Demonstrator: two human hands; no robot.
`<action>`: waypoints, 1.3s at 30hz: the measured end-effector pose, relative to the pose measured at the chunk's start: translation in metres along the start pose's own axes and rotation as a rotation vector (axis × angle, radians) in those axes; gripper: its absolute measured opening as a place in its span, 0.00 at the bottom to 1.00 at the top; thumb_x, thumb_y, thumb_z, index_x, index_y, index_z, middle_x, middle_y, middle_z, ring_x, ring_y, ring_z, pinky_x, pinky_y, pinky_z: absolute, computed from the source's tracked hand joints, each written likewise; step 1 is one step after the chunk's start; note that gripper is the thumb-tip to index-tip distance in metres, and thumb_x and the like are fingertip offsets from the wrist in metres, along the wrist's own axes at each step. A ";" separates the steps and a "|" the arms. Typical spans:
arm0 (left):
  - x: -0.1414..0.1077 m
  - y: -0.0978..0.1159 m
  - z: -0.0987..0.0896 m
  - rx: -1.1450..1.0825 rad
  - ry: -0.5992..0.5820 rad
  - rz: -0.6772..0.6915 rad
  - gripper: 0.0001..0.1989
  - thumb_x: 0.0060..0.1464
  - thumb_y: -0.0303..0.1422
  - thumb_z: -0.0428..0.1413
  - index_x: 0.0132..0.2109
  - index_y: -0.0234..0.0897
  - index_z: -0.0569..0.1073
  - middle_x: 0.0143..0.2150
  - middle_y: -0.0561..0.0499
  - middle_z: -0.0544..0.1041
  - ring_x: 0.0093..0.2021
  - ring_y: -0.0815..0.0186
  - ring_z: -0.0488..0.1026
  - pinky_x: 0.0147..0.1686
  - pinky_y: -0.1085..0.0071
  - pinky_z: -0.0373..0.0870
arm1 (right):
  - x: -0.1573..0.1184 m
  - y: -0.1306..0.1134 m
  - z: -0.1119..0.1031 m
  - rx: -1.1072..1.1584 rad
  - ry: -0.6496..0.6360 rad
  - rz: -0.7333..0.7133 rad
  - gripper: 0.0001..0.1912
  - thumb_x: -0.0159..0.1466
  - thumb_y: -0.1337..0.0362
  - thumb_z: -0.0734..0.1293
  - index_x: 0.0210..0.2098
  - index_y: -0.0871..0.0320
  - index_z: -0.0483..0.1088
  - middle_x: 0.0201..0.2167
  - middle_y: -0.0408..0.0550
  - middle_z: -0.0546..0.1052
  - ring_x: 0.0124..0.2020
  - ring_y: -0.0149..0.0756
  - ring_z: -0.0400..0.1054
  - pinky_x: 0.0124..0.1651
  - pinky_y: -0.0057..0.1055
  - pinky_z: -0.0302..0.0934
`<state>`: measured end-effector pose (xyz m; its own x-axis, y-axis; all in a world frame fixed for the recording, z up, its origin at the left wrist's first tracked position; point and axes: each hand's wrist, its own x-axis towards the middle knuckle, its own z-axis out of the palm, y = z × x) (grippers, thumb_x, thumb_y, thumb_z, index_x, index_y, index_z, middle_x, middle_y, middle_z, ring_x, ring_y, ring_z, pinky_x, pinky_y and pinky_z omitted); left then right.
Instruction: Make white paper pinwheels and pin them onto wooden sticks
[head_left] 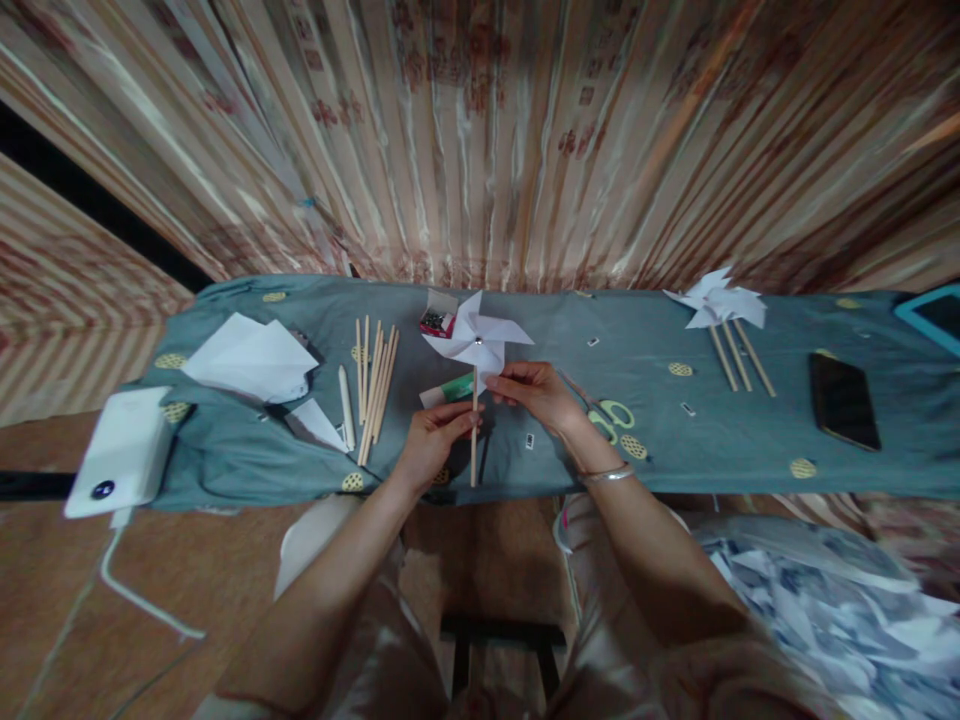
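A white paper pinwheel on a thin wooden stick is held upright over the middle of the cloth-covered table, a silver pin head at its centre. My left hand is closed around the stick below the blades. With thumb and fingers my right hand pinches the lowest blade. Behind the pinwheel's left blade stands an opened small box of dark pins. A green and white packet lies just beyond my left hand. Scissors with light green handles rest to the right of my right hand.
Several loose wooden sticks, a white pen-like tool and folded white paper lie on the left, near a white power bank. Finished pinwheels and a dark phone lie right. Below sits a bag of paper pieces.
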<state>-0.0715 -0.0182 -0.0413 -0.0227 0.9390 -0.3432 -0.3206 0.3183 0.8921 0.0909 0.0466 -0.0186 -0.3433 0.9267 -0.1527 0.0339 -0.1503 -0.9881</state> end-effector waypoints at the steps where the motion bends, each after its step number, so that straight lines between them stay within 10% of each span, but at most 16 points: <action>1: 0.000 -0.001 0.000 0.005 0.001 0.005 0.18 0.31 0.40 0.72 0.33 0.37 0.84 0.29 0.50 0.82 0.29 0.68 0.74 0.37 0.70 0.73 | 0.000 0.001 0.001 0.005 -0.003 0.001 0.23 0.44 0.46 0.78 0.20 0.59 0.72 0.17 0.40 0.72 0.20 0.24 0.57 0.25 0.26 0.50; 15: -0.002 0.003 -0.008 0.060 0.020 0.015 0.21 0.31 0.43 0.72 0.34 0.36 0.84 0.30 0.49 0.82 0.30 0.67 0.74 0.37 0.70 0.72 | -0.002 0.001 -0.007 -0.141 -0.074 -0.003 0.26 0.47 0.41 0.75 0.22 0.60 0.74 0.18 0.40 0.71 0.21 0.25 0.57 0.24 0.27 0.47; 24: -0.008 0.008 -0.015 0.070 0.021 -0.008 0.21 0.30 0.43 0.73 0.33 0.36 0.84 0.30 0.47 0.82 0.30 0.66 0.74 0.37 0.69 0.73 | -0.001 -0.004 -0.048 -0.058 0.263 -0.092 0.26 0.42 0.40 0.76 0.23 0.56 0.76 0.22 0.43 0.76 0.24 0.29 0.62 0.29 0.29 0.57; 39: -0.009 0.006 -0.012 0.129 -0.023 -0.041 0.19 0.32 0.43 0.72 0.33 0.36 0.84 0.29 0.48 0.82 0.29 0.67 0.74 0.35 0.71 0.72 | 0.006 0.000 -0.028 0.013 0.233 -0.090 0.26 0.38 0.41 0.78 0.22 0.57 0.74 0.21 0.42 0.74 0.23 0.28 0.61 0.25 0.28 0.55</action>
<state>-0.0847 -0.0263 -0.0370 0.0100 0.9272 -0.3744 -0.1959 0.3689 0.9086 0.1146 0.0619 -0.0203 -0.1186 0.9908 -0.0656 0.0002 -0.0661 -0.9978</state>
